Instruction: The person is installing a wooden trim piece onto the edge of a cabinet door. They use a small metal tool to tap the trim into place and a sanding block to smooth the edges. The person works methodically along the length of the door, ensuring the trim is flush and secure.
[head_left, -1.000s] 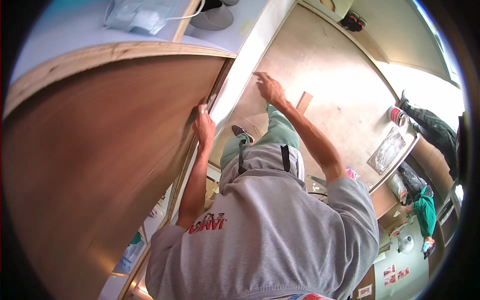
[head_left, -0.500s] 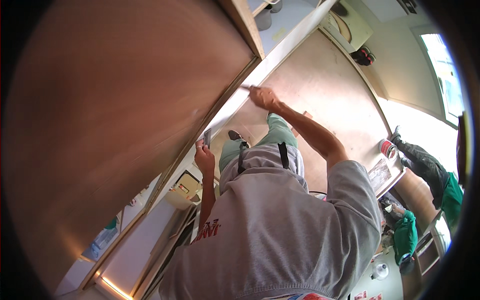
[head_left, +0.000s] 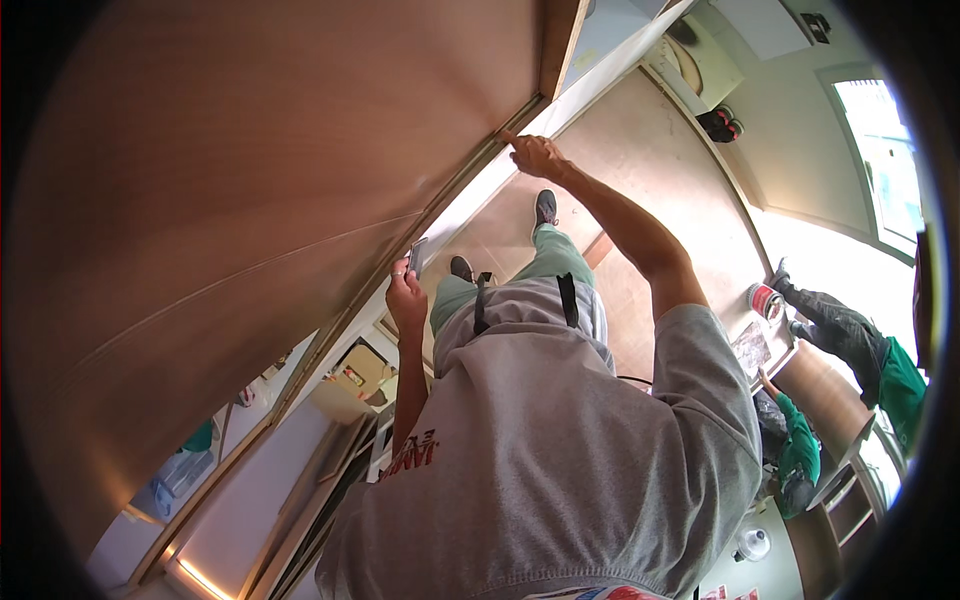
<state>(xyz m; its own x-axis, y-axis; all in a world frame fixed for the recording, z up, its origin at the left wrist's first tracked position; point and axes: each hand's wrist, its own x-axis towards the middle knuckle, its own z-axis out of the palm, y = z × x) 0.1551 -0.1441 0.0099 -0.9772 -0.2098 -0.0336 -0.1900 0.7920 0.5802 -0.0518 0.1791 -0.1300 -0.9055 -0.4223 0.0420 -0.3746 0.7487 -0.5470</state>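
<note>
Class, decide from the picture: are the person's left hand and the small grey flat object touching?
Touching. The head view shows the left hand holding the small grey flat object: its lower end meets the fingers with no gap.

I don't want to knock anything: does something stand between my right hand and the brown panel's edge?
Nothing visible: your right hand is right at the edge of the brown panel, though contact is unclear. The grey tool is aside, in your left hand.
</note>
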